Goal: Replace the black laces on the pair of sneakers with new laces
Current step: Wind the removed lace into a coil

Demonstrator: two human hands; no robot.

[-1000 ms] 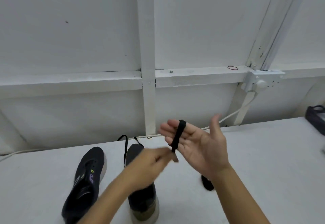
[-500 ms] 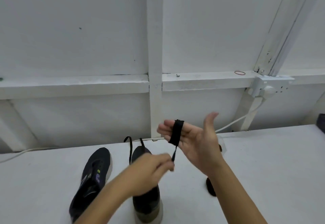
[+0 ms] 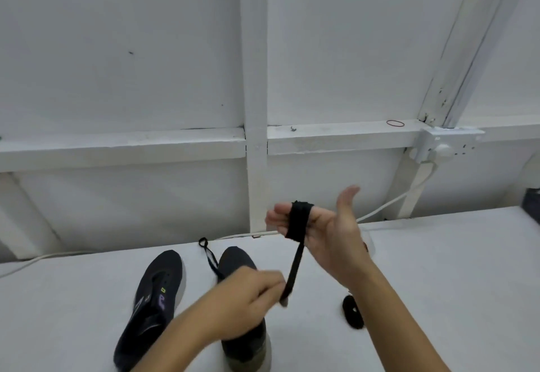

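Observation:
My right hand [image 3: 330, 240] is raised above the table, palm facing me, thumb up. A black lace [image 3: 298, 219] is wound in a band around its fingers. One strand [image 3: 295, 266] runs down from that band to my left hand [image 3: 248, 298], which pinches its lower end. Two black sneakers stand toe-away on the white table [image 3: 438, 269]: the left sneaker [image 3: 155, 298] with no lace in its eyelets, and the right sneaker [image 3: 233, 257] partly hidden by my left forearm. A loose black lace loop [image 3: 209, 254] lies between their toes.
A small black bundle [image 3: 352, 314] lies on the table behind my right wrist. A white cable [image 3: 388, 205] runs from a wall socket [image 3: 441, 145] down to the table. A red rubber band [image 3: 395, 123] sits on the ledge. A dark object [image 3: 533, 202] shows at the right edge.
The band of lace around my right fingers has grown thicker. My left hand has drawn the free strand down and away, so it now hangs longer and taut.

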